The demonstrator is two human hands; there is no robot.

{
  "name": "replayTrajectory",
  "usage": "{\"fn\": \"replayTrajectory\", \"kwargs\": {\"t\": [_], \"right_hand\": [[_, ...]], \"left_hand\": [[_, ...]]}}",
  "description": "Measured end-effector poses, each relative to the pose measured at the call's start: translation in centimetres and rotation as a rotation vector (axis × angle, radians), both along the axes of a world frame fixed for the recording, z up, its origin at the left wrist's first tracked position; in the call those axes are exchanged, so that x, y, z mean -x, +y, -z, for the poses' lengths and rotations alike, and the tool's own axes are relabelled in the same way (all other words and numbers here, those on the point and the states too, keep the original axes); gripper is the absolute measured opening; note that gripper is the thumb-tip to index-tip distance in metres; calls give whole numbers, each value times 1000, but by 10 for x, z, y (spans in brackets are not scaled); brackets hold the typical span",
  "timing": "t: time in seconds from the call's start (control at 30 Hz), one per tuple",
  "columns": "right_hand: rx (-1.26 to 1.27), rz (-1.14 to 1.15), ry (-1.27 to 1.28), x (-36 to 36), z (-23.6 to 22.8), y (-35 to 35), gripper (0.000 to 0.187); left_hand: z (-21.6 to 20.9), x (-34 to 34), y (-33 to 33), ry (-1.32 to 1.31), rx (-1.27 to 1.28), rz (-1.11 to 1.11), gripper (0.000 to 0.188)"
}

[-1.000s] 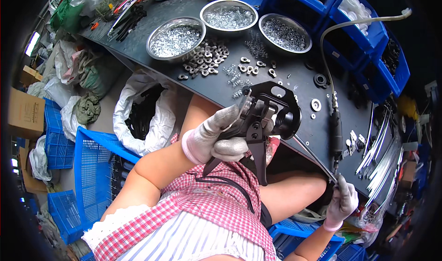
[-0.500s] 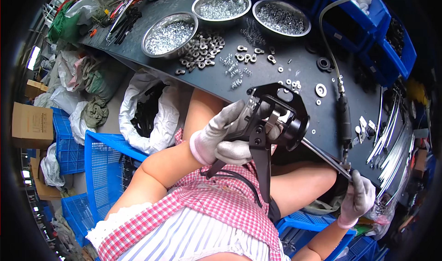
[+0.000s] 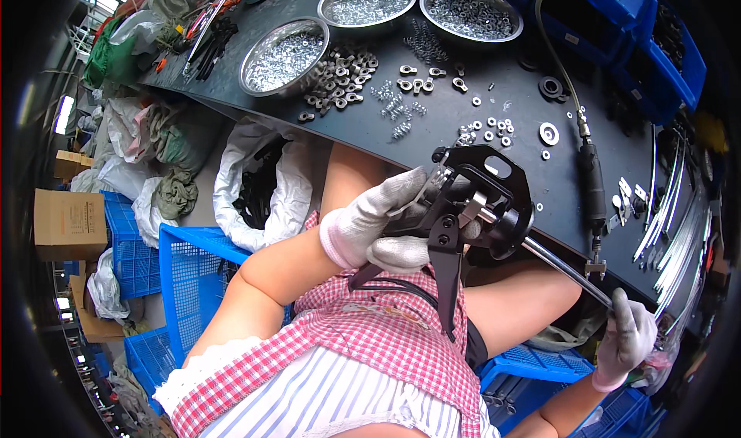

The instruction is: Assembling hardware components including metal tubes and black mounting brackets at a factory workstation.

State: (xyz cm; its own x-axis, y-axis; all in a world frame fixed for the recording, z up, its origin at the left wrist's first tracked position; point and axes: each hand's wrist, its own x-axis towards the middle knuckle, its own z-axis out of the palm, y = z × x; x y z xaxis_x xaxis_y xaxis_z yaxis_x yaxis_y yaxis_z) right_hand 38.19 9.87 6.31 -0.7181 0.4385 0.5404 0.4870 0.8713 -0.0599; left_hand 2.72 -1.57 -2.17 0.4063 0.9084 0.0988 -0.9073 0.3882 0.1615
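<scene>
A black caulking gun (image 3: 445, 241) is held up above my lap, its trigger and handle pointing down. My left hand (image 3: 367, 220), in a white glove, is closed around its handle side; part of the grip is hidden by the fingers. A small shiny metal piece (image 3: 476, 209) sits inside the gun's body. From the round black collar a steel rod (image 3: 569, 270) slants down to the right. Its far end is pinched between the gloved fingers of my right hand (image 3: 629, 339).
Three steel bowls of small parts, one a bowl of washers or nuts (image 3: 471, 15), stand at the table's back. Loose metal lugs (image 3: 340, 75), springs (image 3: 397, 108) and washers lie in front. An air screwdriver (image 3: 592, 183) hangs at right, near thin rods (image 3: 675, 229). Blue crates (image 3: 185, 284) stand left.
Both hands and the gun have shifted slightly right in the picture, partly with the view itself. The gun's flat end plate is turned a little. Both hands keep their holds.
</scene>
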Motion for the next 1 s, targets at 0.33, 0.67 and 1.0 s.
{"fn": "replayTrajectory", "kwargs": {"t": [0.33,0.67,1.0], "right_hand": [[743,113,91,26,29,-27,29],[236,-107,-80,-5,40,5,49],[348,-99,-124,0,25,4,46]], "left_hand": [[-26,0,1,545,105,-96,72],[-13,-8,-8,625,107,-116,75],[-13,-19,-2,646,-14,-229,67]]}}
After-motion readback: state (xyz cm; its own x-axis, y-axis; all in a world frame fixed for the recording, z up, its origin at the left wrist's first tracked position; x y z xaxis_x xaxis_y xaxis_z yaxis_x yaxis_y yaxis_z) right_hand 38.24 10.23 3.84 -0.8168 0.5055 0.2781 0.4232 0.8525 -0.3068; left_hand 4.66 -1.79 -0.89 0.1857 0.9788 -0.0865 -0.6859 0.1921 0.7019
